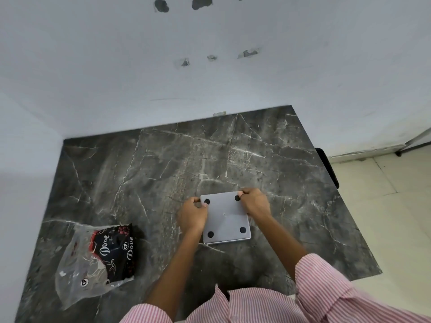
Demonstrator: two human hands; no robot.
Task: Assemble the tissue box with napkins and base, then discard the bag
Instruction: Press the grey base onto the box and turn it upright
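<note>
Both hands, left hand (193,213) and right hand (254,201), pinch the base (225,217) with their fingers to seat it; the bag (98,259) lies well to the left of the base.

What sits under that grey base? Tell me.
Only the base itself shows, with four black pads facing up and both hands, left and right, gripping its far corners. Whatever lies beneath it on the table is covered.

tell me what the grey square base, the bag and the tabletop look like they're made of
Grey square base: probably matte plastic or coated metal, going by its smooth, even surface; the four black round pads look like rubber feet.
Clear crinkled bag: thin glossy plastic film, see-through and wrinkled, with a black printed panel.
Dark veined tabletop: polished marble or a marble-look surface, judging by its white veins and soft sheen.
</note>
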